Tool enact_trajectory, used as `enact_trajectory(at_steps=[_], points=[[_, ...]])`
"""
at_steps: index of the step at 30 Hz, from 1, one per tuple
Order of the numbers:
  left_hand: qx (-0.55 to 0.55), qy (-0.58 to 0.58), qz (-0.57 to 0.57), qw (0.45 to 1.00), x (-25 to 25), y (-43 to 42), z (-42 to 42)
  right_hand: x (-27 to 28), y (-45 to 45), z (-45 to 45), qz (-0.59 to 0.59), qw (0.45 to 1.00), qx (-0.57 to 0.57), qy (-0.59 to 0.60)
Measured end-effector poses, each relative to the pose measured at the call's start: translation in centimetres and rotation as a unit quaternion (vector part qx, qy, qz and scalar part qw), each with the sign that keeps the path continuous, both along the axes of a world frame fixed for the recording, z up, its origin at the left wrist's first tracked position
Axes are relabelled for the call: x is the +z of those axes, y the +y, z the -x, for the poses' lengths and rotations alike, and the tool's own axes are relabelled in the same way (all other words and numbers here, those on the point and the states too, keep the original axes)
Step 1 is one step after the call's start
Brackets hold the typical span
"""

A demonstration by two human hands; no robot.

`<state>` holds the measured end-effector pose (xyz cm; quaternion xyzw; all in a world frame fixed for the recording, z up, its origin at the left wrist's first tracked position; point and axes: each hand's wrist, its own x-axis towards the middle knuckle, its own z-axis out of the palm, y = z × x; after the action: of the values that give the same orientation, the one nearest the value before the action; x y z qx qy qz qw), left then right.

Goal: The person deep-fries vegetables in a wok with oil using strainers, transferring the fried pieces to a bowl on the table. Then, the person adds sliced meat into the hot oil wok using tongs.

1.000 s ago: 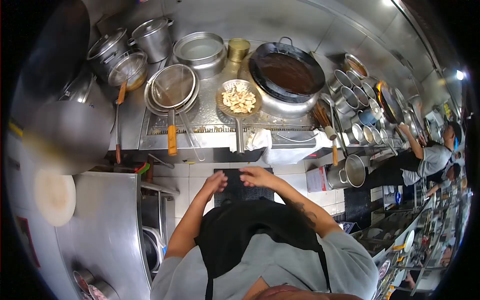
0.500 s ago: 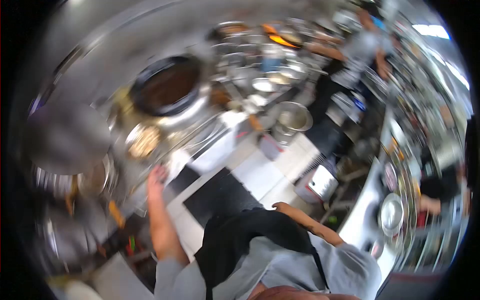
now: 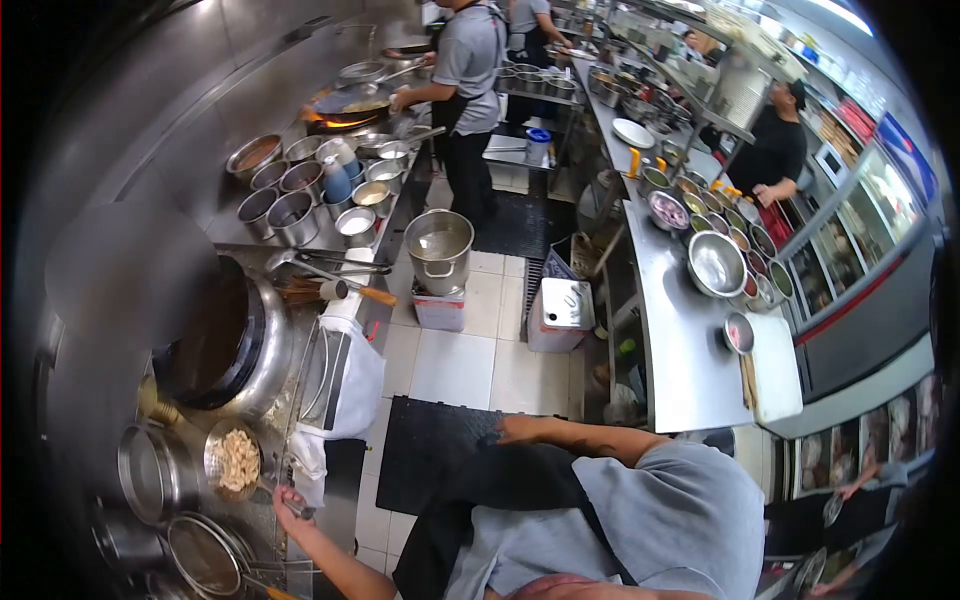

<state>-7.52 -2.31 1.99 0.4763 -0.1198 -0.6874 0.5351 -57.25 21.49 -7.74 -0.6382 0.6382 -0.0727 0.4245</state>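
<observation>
In my left hand (image 3: 291, 503) is the metal handle of a perforated skimmer (image 3: 215, 482), with my fingers closed around it. Pale cooked pieces (image 3: 238, 460), maybe chicken, fill the skimmer's bowl, which sits by the stove edge in front of the large wok. That wok (image 3: 243, 345) holds dark brown liquid, and a smudge on the lens blurs its left side. My right hand (image 3: 520, 429) hangs in front of my black apron, over the floor mat. Its fingers point down and are mostly hidden, so I cannot tell whether they hold anything.
Metal strainers (image 3: 205, 555) lie at the lower left. Ahead, a steel pot (image 3: 440, 250) stands on a box beside the stove. A co-worker (image 3: 470, 80) handles a flaming wok. To the right runs a steel counter (image 3: 670, 330) with bowls and a white cutting board (image 3: 775, 370).
The view has turned and become sharp. The skimmer of food and my left hand now appear lower in view. My left hand stays at the handle.
</observation>
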Motion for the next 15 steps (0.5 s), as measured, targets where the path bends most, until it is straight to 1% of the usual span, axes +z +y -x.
enact_trajectory(at_steps=[2, 4, 5, 8, 9, 13, 15], points=[[-0.018, -0.031, -0.001, 0.999, 1.3, 1.0, -0.8, -0.2, 0.4, -1.4, 0.005, 1.000, -0.004, -0.004], [-0.042, -0.004, 0.027, 0.999, 1.7, 1.7, -2.6, -0.3, 1.0, -2.1, -0.002, 1.000, 0.001, -0.011], [-0.048, 0.008, 0.041, 0.998, 2.3, 2.2, -3.1, 0.1, 1.7, -2.3, 0.003, 1.000, -0.015, -0.003], [0.020, 0.020, 0.052, 0.998, 5.2, 3.1, -3.1, 0.5, 2.9, -2.7, 0.030, 0.999, -0.036, 0.003], [-0.003, 0.033, 0.051, 0.998, 6.7, 3.5, -3.1, 0.3, 3.5, -2.4, 0.042, 0.999, -0.034, -0.002], [-0.061, -0.013, 0.085, 0.994, 11.7, 6.1, 0.1, 1.2, 5.2, -1.4, 0.080, 0.996, -0.018, -0.024], [-0.100, -0.034, 0.096, 0.990, 13.2, 7.5, 2.6, 0.6, 6.4, -0.8, 0.052, 0.995, -0.079, 0.003]])
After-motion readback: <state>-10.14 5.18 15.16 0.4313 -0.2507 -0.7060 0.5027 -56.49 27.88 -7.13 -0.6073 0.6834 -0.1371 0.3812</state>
